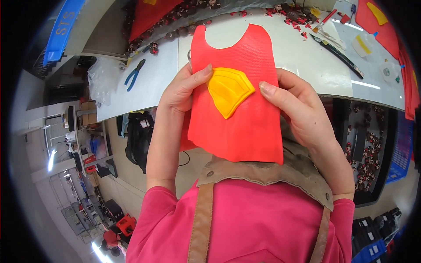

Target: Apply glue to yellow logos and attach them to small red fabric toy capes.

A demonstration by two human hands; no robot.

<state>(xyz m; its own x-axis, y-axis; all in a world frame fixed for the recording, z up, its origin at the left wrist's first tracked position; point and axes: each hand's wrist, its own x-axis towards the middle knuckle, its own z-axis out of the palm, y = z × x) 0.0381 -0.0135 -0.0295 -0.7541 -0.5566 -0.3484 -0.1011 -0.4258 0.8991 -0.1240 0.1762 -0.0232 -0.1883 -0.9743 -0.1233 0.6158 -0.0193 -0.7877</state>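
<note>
A red, textured, cape-shaped piece (237, 140) with a scooped neckline hangs upright between my hands, in front of the white table. On its middle lies a yellow shield-shaped emblem (230, 92). My left hand (186, 85) pinches the left edge, its thumb tip at the emblem's upper left corner. My right hand (296, 101) grips the right edge, thumb in front beside the emblem's right point and fingers behind. The fingers behind the piece are mostly hidden.
On the white table (307, 74) lie blue-handled pliers (135, 74), a black utility knife (337, 55), a red-handled brush (325, 19) and many small red and brown parts (298, 15). Clear plastic (103, 79) sits at the left. More red pieces (377, 26) lie at the far right.
</note>
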